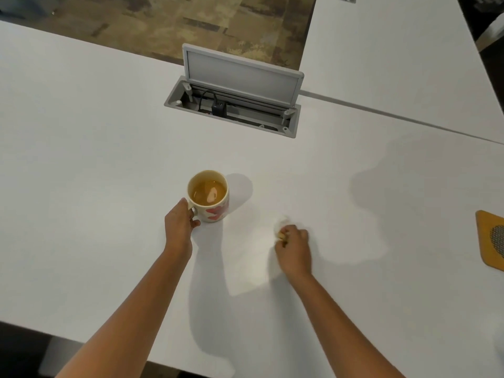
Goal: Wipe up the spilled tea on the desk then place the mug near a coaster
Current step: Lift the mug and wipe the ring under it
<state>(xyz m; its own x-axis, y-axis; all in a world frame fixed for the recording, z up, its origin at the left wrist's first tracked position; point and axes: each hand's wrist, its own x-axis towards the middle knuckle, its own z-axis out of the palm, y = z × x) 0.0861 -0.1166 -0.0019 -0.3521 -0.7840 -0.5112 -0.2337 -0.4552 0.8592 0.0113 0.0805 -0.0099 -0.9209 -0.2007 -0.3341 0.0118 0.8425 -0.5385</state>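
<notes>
On the white desk (95, 159), a cream mug (208, 196) with red flower shapes stands upright near the middle, filled with amber tea (209, 192) almost to the rim. At the mug's seven o'clock side the left hand (180, 223) is curled around the handle, thumb and fingers grasping it, with the mug's base resting on the desk surface. Toward four o'clock from the mug, well apart from it, the right hand (294, 248) is clenched around a crumpled white tissue (281, 227), which pokes out at the hand's eleven o'clock side and shows a yellowish stain where it meets the fingers; the wad is pressed against or just over the desk, and which cannot be told. No clear puddle shows on the surface around the tissue; glare and shadow make it hard to judge. At three o'clock from the right hand, at the far right edge of view, lies an orange-tan coaster (488, 241) with a dark mesh patch, partly cut off, well apart from the mug. At twelve o'clock from the mug, a grey cable box (231, 110) is sunk into the desk, its lid (241, 75) standing open and a black plug (219, 108) with its cord inside.
</notes>
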